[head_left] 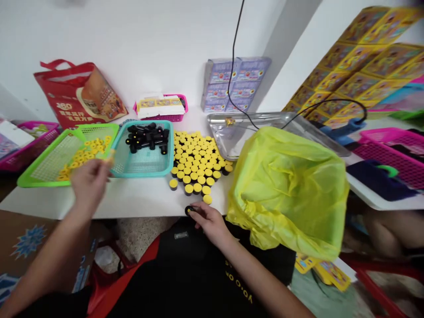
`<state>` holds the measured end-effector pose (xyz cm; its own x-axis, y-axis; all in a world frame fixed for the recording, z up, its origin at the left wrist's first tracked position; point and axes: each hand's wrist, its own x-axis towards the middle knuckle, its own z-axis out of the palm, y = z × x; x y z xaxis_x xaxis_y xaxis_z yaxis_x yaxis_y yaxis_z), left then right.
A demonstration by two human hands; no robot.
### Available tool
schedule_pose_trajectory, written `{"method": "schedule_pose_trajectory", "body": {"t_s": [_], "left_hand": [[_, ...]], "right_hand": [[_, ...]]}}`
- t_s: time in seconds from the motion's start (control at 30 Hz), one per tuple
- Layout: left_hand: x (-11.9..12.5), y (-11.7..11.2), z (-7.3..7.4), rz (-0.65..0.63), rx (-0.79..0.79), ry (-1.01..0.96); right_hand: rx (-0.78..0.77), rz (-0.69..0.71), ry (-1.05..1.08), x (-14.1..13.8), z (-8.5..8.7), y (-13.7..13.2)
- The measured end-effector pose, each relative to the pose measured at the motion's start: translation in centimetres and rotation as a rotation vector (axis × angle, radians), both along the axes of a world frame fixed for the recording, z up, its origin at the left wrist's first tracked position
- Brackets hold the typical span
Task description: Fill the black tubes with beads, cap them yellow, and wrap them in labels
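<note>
My left hand (89,183) is raised over the table edge between a green mesh tray (49,170) and a teal mesh tray (142,170). Its fingertips pinch a small yellow ring (110,156), slightly blurred. The green tray holds a loose spread of yellow rings (86,154). Black cylinders (147,138) lie heaped in the teal tray. My right hand (208,221) is at the table's front edge, shut on a black cylinder with a yellow end (189,210). Just beyond it, many yellow-topped cylinders (195,161) stand packed on the white table (132,201).
A yellow plastic bag (288,190) bulges to the right of the cylinders, in front of a metal tray (232,132). Behind are a pink basket (162,117), a red printed bag (77,95), stacked printed boxes (236,84) and a dark cable (235,57). More pink baskets (394,152) sit at both sides.
</note>
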<state>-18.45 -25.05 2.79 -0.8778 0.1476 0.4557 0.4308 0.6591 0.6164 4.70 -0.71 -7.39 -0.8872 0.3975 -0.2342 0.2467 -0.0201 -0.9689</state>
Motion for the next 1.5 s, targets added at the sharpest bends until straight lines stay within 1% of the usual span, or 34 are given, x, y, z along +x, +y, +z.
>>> {"method": "schedule_pose_trajectory", "body": {"t_s": [0.03, 0.07, 0.1, 0.13, 0.17, 0.2, 0.23, 0.3, 0.33, 0.37, 0.43, 0.5, 0.53, 0.63, 0.73, 0.77, 0.83, 0.9, 0.97, 1.03, 1.1, 1.17, 1.23, 1.3, 1.37, 1.43, 1.5], "left_hand": [[2.5, 1.3, -1.0, -0.228, 0.130, -0.185], [4.8, 2.7, -2.1, -0.407, 0.224, -0.386], [7.0, 4.1, -3.3, -0.537, 0.287, -0.593], [8.8, 5.4, -4.4, -0.638, 0.323, -0.774], [10.3, 6.6, -5.5, -0.679, 0.379, -0.903], [11.4, 7.6, -6.5, -0.685, 0.444, -0.995], [12.1, 8.4, -7.3, -0.676, 0.512, -1.060], [12.9, 9.3, -8.4, -0.636, 0.643, -1.126], [13.0, 9.5, -8.8, -0.625, 0.689, -1.144], [13.0, 9.6, -9.0, -0.620, 0.717, -1.157], [12.9, 9.6, -9.2, -0.620, 0.734, -1.172], [12.9, 9.7, -9.3, -0.622, 0.727, -1.174], [12.9, 9.7, -9.4, -0.619, 0.720, -1.171], [12.9, 9.8, -9.3, -0.600, 0.690, -1.158], [13.1, 9.7, -9.0, -0.617, 0.641, -1.120], [13.2, 9.7, -8.8, -0.642, 0.622, -1.110], [13.4, 9.6, -8.4, -0.714, 0.563, -1.109], [13.6, 9.6, -7.9, -0.793, 0.458, -1.126], [13.7, 9.6, -7.7, -0.836, 0.342, -1.104], [13.5, 9.7, -7.8, -0.824, 0.293, -1.004], [13.0, 9.8, -8.3, -0.771, 0.257, -0.817], [12.5, 10.2, -9.1, -0.731, 0.146, -0.604], [12.0, 10.9, -9.9, -0.721, 0.014, -0.434], [11.9, 11.6, -10.5, -0.737, -0.047, -0.325], [12.1, 12.0, -10.6, -0.777, -0.054, -0.243], [12.5, 12.1, -10.4, -0.833, -0.053, -0.178], [12.9, 12.0, -10.0, -0.878, -0.050, -0.132]], "right_hand": [[0.058, 0.000, -0.009, -0.3, 0.0, -0.2], [0.128, -0.001, -0.021, -0.6, 0.0, -0.4], [0.203, 0.004, -0.036, -0.7, 0.1, -0.5], [0.282, 0.017, -0.052, -0.9, 0.2, -0.6], [0.362, 0.036, -0.069, -1.0, 0.5, -0.7], [0.442, 0.057, -0.089, -1.1, 0.8, -0.7], [0.517, 0.077, -0.111, -1.1, 1.1, -0.8], [0.626, 0.096, -0.147, -1.3, 1.4, -0.8], [0.641, 0.094, -0.155, -1.3, 1.5, -0.9], [0.619, 0.087, -0.154, -1.4, 1.4, -0.9], [0.487, 0.065, -0.139, -1.5, 0.9, -0.9], [0.351, 0.043, -0.117, -1.5, 0.3, -0.9], [0.311, 0.034, -0.106, -1.5, 0.1, -0.8], [0.305, -0.017, -0.039, -1.1, 0.0, -0.6], [0.299, -0.079, 0.054, -0.4, 0.8, -0.6], [0.258, -0.083, 0.088, -0.2, 1.2, -0.7], [0.103, -0.060, 0.146, 0.1, 2.1, -0.9], [-0.071, -0.048, 0.182, 0.3, 2.7, -1.0], [-0.176, -0.073, 0.196, 0.4, 2.8, -1.0], [-0.216, -0.128, 0.206, 0.7, 2.6, -0.9], [-0.227, -0.202, 0.212, 1.0, 2.0, -0.6], [-0.231, -0.275, 0.202, 1.2, 1.5, -0.3], [-0.248, -0.321, 0.180, 1.1, 1.1, -0.3], [-0.287, -0.341, 0.155, 0.9, 1.0, -0.3], [-0.328, -0.351, 0.137, 0.7, 1.2, -0.5], [-0.344, -0.350, 0.122, 0.6, 1.4, -0.6], [-0.328, -0.349, 0.109, 0.6, 1.5, -0.7]]}}
